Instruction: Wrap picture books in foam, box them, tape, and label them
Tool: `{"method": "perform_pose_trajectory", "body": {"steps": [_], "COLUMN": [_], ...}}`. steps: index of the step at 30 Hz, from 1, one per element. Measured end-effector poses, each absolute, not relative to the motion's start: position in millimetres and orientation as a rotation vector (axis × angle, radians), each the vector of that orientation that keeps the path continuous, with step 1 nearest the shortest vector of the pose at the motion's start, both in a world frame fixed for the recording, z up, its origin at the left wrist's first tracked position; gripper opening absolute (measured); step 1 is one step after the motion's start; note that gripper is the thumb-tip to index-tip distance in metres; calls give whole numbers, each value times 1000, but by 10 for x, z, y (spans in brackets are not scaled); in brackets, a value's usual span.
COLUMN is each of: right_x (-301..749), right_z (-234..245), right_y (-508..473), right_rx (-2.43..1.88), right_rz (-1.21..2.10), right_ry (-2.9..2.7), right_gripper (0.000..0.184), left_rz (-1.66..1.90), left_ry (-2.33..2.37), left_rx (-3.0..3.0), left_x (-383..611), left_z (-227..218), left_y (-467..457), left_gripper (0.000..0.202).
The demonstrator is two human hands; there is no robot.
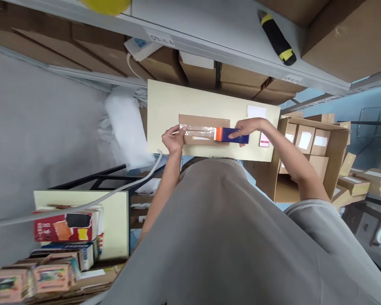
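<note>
A flat brown cardboard box (pixel 203 142) lies on the pale yellow tabletop (pixel 168 99). Shiny clear tape (pixel 198 128) runs along its upper face. At the box's left end, my left hand (pixel 174 139) is closed, its fingers gripping the edge where the tape starts. My right hand (pixel 248 127) is wrapped round a navy box-shaped thing (pixel 233 136) with an orange band and a white end. That thing rests over the right part of the cardboard box, its white end against the tape; whether it is a tape dispenser I cannot tell.
Right of my hands lie a phone (pixel 264 140) and white paper (pixel 256 112). A large open carton (pixel 332 169) holds several smaller boxes. On the shelf (pixel 209 38) above sits a black-and-yellow utility knife (pixel 277 39). Bubble wrap (pixel 127 127) hangs left; books (pixel 63 226) stand lower left.
</note>
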State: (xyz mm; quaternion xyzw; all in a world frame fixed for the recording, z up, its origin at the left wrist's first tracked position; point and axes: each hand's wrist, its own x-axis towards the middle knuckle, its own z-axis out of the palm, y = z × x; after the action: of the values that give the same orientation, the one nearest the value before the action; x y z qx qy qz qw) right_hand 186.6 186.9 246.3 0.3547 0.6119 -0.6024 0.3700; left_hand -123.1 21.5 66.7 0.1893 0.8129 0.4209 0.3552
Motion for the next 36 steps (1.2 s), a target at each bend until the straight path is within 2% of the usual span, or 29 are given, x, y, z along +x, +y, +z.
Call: {"method": "perform_pose_trajectory", "body": {"steps": [5,9,13,24,30,36], "right_x": [2929,3237,3042,2093,2269,2397], "right_z": [2565,2368,2064,1283,918,1123], "right_y": [1908,1895,1774,1054,705,469], "right_rx": [1089,1204,1277,1708,1955,2054], "right_rz": [-1554,-1414,-1350,-858,-796,-878], "right_ry": [1531,1605,1614,1847,1813,1763], "right_gripper": [84,74,60,20,50,51], "left_rz": [1029,989,976,995,1019,1015], "left_ry": [2208,2211,2235,2254,2220,2155], "left_rx": [552,572,640,597,615,696], "left_x": [-1167,-1127,-1099,-1084,-1085,-1115], "left_z": [664,691,703,662,682,697], "left_y": [196,196,205,201,171,142], "left_gripper": [36,38,39,38,37,31]}}
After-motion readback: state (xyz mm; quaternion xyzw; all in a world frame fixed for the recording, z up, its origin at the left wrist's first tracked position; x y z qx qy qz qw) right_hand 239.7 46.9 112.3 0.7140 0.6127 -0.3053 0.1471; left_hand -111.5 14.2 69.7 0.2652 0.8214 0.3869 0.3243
